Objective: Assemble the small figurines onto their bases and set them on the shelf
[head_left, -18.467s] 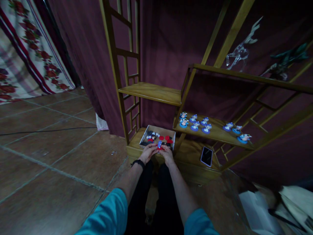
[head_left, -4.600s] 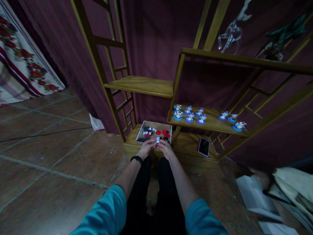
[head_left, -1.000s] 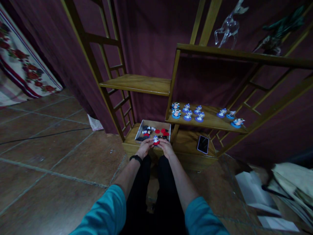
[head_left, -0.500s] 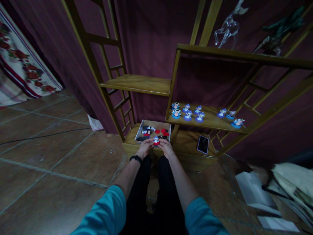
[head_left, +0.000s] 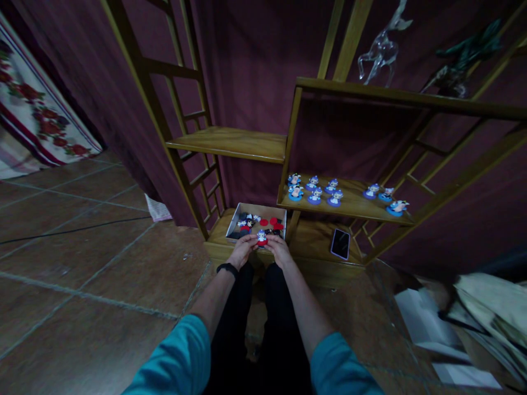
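Between my two hands is a small white and purple figurine [head_left: 262, 235] on a round red base, held upright at the front edge of a shallow box. My left hand [head_left: 244, 248] pinches its left side, and my right hand [head_left: 279, 248] grips the right side of the base. Behind them, the white box [head_left: 269, 210] sits on the low shelf, with dark and white small figures [head_left: 247, 222] at its left and several red discs [head_left: 274, 221] at its right. The near part of the box is hidden by my hands.
On the middle shelf [head_left: 349, 203] stand several figurines [head_left: 335, 197] on purple and blue bases. A phone [head_left: 340, 243] lies on the low shelf at right. Above are a glass deer [head_left: 381, 55] and a dark green statue [head_left: 461, 63]. White boxes [head_left: 428, 323] rest on the floor.
The view has shifted slightly, so the shelves appear a little lower and further left. Both hands keep their hold on the figurine, with no clear change of grip.
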The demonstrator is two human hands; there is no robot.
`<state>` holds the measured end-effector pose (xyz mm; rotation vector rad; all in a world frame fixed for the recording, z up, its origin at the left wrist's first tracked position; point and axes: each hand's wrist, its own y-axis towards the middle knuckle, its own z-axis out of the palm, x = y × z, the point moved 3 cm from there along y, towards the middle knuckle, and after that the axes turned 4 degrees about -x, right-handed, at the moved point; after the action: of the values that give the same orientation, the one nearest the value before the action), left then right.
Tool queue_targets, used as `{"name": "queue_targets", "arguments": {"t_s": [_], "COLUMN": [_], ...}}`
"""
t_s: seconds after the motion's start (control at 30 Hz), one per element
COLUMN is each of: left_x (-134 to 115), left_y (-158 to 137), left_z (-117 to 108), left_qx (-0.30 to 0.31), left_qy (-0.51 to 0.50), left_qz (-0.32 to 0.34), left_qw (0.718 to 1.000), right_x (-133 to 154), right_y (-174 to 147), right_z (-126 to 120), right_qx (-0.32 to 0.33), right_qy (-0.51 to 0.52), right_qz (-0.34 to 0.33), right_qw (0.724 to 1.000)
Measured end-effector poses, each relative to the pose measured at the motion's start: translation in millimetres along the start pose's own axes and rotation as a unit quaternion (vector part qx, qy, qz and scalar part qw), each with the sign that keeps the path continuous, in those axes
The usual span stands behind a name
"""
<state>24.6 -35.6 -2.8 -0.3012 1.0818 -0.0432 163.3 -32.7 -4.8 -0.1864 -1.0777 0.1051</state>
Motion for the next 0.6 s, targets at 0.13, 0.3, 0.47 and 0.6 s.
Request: {"name": "queue_targets", "arguments": {"t_s": [0.13, 0.3, 0.47, 0.6], "left_x": [-0.2, -2.4, -3.3, -2.9], "left_y": [-1.5, -3.0, -3.0, -2.8], "left_z": [-0.7, 0.6, 1.3, 1.4], "left_qx": [-0.014, -0.008, -0.007, -0.001], "left_qy": [0.005, 0.008, 0.003, 0.000], "left_qz": [-0.005, -0.003, 0.001, 0.000], "left_qw": [1.000, 1.000, 1.000, 1.000], "right_x": [0.5, 0.9, -0.7, -4.5], "right_y": [-0.5, -1.1, -0.9, 0.6], "right_z": [0.6, 1.6, 1.3, 0.9], "right_qx": [-0.010, -0.009, -0.009, -0.010], "right_qy": [-0.001, -0.005, -0.013, -0.018], "right_qz": [0.004, 0.011, 0.007, 0.009], "right_qw": [1.000, 1.000, 1.000, 1.000]}}
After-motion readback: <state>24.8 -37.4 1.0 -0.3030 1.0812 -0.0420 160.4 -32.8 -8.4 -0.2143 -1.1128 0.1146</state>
